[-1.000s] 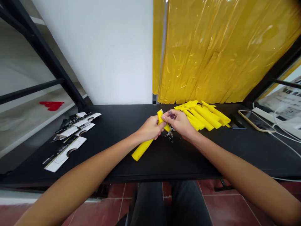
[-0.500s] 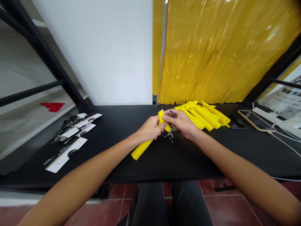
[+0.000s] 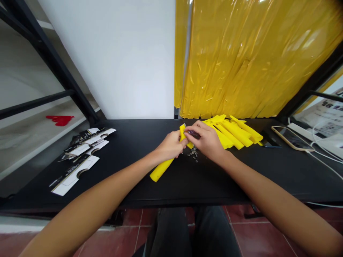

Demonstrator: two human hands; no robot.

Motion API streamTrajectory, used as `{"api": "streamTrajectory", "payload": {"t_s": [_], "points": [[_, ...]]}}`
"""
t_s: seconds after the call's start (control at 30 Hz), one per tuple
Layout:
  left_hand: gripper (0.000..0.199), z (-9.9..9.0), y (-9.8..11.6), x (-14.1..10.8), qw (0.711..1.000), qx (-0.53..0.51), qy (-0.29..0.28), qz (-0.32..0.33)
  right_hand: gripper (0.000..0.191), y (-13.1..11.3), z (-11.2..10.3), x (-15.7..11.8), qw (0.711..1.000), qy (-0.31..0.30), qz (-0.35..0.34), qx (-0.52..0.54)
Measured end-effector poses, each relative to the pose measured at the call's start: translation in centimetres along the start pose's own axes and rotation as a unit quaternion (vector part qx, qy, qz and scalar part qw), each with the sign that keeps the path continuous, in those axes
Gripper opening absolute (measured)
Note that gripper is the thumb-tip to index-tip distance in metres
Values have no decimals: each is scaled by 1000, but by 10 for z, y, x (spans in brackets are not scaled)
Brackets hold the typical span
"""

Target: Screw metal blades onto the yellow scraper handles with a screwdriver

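My left hand (image 3: 171,144) is closed around a long yellow plastic piece (image 3: 162,170), shaped like a handle. The piece slants from near me up to its head end, where a small pale edge shows. In my right hand (image 3: 205,140) is a tool with a short, dark purple handle (image 3: 194,134), which looks like a small screwdriver. The fingers pinch it and point it at the yellow head; the tip is too small to make out. Just under my hands lie several small screws and nuts (image 3: 193,152) on the black table (image 3: 139,142).
A pile of yellow handle pieces (image 3: 235,132) lies behind my right hand. Phones (image 3: 292,137) and white cables are at the right. Printed card sleeves (image 3: 76,175) are stacked at the left. A white panel (image 3: 115,60) and yellow plastic sheeting (image 3: 227,60) stand behind the table.
My right hand has turned, swinging the purple-handled tool from upright to slanting toward the yellow piece. My left hand and the yellow piece have stayed nearly in place.
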State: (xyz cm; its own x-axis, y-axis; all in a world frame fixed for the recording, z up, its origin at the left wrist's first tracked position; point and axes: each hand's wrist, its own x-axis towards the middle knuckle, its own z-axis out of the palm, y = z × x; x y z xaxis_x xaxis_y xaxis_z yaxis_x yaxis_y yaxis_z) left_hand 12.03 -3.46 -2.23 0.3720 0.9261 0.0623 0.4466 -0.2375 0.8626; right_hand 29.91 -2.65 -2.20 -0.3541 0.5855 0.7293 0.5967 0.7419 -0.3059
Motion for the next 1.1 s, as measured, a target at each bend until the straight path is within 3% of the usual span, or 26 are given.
{"api": "streamTrajectory", "payload": {"t_s": [0.17, 0.37, 0.53, 0.73, 0.87, 1.1], "points": [[17, -1, 3, -2, 1000, 18, -3, 6, 17, -1, -3, 1, 1000, -20, -13, -11], [21, -1, 8, -5, 999, 32, 3, 15, 10, -6, -6, 6, 991, -22, 84, 102], [23, -1, 11, -6, 998, 47, 18, 23, 17, -2, -1, 7, 946, -41, 209, 243], [20, -1, 11, -7, 998, 42, 33, 23, 27, -2, 4, 8, 906, -40, 271, 323], [18, -1, 11, -7, 998, 44, 32, 26, 26, -3, 5, 8, 890, -34, 290, 350], [19, -2, 10, -5, 998, 63, 21, 18, 25, -4, 3, 8, 890, -37, 273, 363]]}}
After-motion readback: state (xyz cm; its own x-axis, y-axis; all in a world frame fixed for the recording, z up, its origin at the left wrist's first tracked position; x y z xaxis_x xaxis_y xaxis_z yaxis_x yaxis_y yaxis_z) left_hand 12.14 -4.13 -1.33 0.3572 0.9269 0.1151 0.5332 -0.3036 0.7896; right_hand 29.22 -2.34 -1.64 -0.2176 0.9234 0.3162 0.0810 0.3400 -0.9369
